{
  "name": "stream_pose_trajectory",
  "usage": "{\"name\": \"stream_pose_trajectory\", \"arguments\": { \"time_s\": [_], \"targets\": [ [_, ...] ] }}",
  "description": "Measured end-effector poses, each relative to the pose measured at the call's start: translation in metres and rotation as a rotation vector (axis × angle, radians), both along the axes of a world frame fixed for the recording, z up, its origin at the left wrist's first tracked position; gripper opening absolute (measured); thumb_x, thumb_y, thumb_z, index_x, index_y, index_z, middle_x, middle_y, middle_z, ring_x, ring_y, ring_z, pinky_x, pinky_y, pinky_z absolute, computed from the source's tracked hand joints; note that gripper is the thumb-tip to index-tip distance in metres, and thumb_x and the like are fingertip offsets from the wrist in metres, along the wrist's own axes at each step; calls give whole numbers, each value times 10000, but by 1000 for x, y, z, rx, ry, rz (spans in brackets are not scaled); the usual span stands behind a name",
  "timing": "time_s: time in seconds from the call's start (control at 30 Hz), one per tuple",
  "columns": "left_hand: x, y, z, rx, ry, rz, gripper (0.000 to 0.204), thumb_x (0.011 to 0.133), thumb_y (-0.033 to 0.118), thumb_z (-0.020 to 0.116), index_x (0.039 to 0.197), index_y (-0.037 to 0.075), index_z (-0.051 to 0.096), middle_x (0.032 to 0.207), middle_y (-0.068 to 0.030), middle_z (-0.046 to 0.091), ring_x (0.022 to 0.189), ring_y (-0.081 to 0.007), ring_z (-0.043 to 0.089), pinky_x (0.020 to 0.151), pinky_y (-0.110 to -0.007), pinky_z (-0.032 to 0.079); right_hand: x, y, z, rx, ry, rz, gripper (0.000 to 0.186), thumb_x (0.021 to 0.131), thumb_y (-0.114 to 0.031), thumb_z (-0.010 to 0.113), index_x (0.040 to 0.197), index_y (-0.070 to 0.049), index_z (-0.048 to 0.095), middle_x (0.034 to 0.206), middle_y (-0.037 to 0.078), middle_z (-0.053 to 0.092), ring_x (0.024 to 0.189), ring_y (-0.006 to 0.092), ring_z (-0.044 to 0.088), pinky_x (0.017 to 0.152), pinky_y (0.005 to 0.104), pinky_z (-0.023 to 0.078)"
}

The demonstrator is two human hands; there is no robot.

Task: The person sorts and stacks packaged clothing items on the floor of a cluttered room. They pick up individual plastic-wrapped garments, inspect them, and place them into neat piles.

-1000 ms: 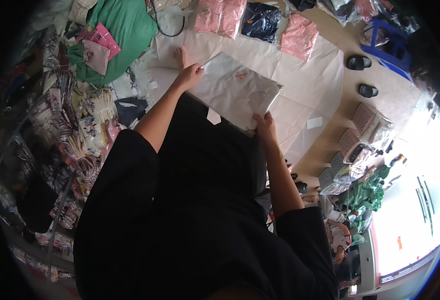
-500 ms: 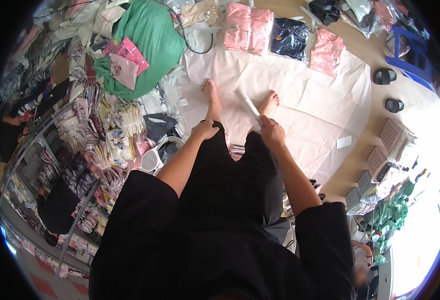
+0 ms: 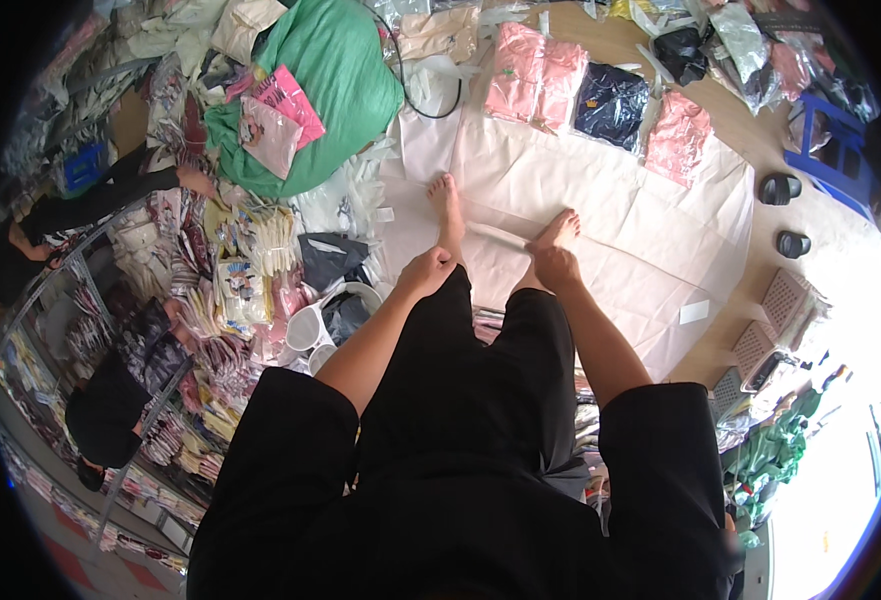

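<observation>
My right hand point(image 3: 557, 267) is closed around one end of a slim white stick point(image 3: 498, 235), just above my right knee in view. The stick points left across the pale sheet, between my bare feet. My left hand point(image 3: 427, 272) lies at my left knee with its fingers curled; what they hold, if anything, is hidden. Under my feet spreads a pale pinkish sheet point(image 3: 620, 230). At its far edge lie bagged pink clothes point(image 3: 535, 78), a bagged navy garment point(image 3: 610, 105) and another bagged pink garment point(image 3: 677, 138).
A big green sack point(image 3: 340, 110) with pink packets stands far left. Left of me are piled folded garments point(image 3: 260, 235) and a white bin point(image 3: 307, 328). People point(image 3: 110, 415) work by a metal rail. To the right are black slippers point(image 3: 780, 188), plastic baskets point(image 3: 782, 300) and a blue stool point(image 3: 830, 150).
The white stick has swung from pointing away from me to pointing left. The view has shifted slightly. My left hand stays by the knee, and a person's arm now reaches in at the left.
</observation>
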State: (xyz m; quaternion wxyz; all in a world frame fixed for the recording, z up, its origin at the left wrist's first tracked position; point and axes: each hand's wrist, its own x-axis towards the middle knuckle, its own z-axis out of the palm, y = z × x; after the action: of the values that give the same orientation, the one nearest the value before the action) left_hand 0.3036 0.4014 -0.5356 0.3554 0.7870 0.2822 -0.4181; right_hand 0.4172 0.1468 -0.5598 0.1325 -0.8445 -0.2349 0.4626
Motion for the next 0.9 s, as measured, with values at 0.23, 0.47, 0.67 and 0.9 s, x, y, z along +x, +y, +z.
{"name": "stream_pose_trajectory", "arguments": {
  "time_s": [0.23, 0.47, 0.67, 0.9],
  "targets": [
    [-25, 8, 5, 24, 76, -50, 336, 827, 378, 567, 1020, 103, 568, 895, -99, 656, 878, -281, 621, 772, -383, 476, 75, 16, -18, -275, -285, 24, 347, 845, -158, 422, 1183, -114, 487, 923, 132, 625, 914, 290, 605, 831, 440, 432],
    [-30, -5, 5, -15, 5, -1, 343, 813, 376, 580, 1003, 90, 580, 891, -113, 660, 861, -284, 628, 765, -372, 480, 25, -41, -1, -306, 27, -139, 325, 813, -286, 512, 1087, -112, 527, 993, 161, 627, 938, 319, 600, 805, 461, 456],
    [-14, -29, 40, -46, 5, 52, 368, 815, 375, 578, 1021, 69, 575, 944, -143, 650, 900, -292, 621, 790, -372, 471, -23, -101, 31, -272, 136, -335, 300, 779, -315, 564, 1013, -129, 591, 950, 191, 634, 916, 350, 603, 799, 452, 474],
    [-14, -85, 36, -21, -127, 83, 321, 816, 327, 579, 983, 53, 592, 873, -159, 650, 834, -327, 622, 752, -402, 475, -47, -172, 37, -152, 199, -555, 279, 776, -311, 558, 900, -71, 628, 881, 214, 639, 868, 374, 607, 770, 438, 475]
  ]
}}
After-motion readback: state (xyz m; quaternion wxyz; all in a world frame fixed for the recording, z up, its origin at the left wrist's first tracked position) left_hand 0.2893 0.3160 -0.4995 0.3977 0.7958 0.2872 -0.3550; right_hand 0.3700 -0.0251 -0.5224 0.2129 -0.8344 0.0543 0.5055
